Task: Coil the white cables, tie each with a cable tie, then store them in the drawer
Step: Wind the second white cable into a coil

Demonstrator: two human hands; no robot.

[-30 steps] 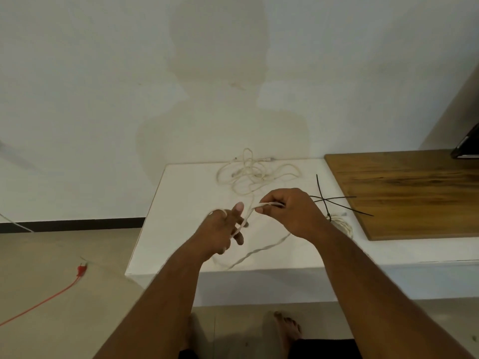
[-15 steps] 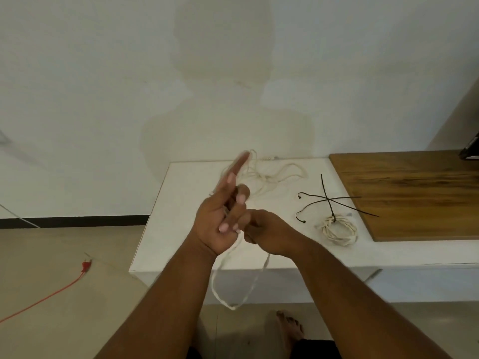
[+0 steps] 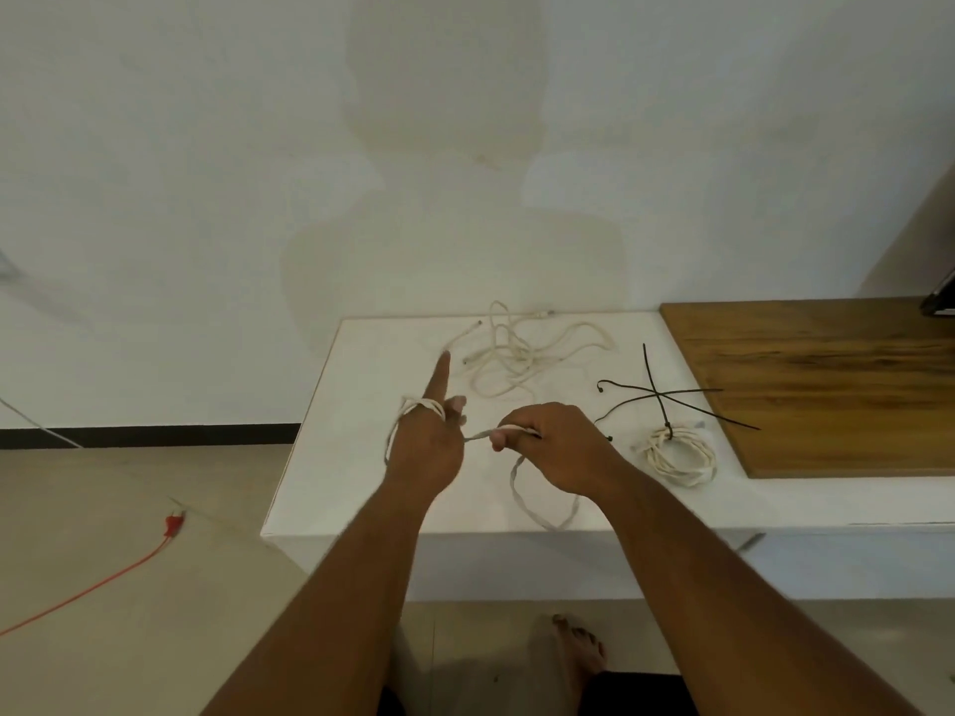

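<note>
My left hand (image 3: 429, 447) is over the white table (image 3: 330, 457), index finger pointing up, with loops of a white cable (image 3: 413, 405) wound round it. To its right my right hand (image 3: 558, 452) pinches the same cable, and a short taut stretch runs between the two hands. The cable's slack (image 3: 542, 514) curls under my right wrist near the front edge. A second white cable (image 3: 517, 359) lies tangled at the back. A coiled cable (image 3: 679, 457) bound with a black tie lies at the right. Loose black cable ties (image 3: 666, 395) lie crossed behind it. No drawer is in view.
A wooden board (image 3: 827, 385) covers the table's right part, with a dark object (image 3: 941, 297) at its far corner. A red cable (image 3: 170, 524) runs across the floor at the left. My bare foot (image 3: 579, 648) is below the table's front edge.
My right hand came out from under the left and drew the cable to the right. My left hand dropped lower, with more loops round it. The hanging slack now lies on the table.
</note>
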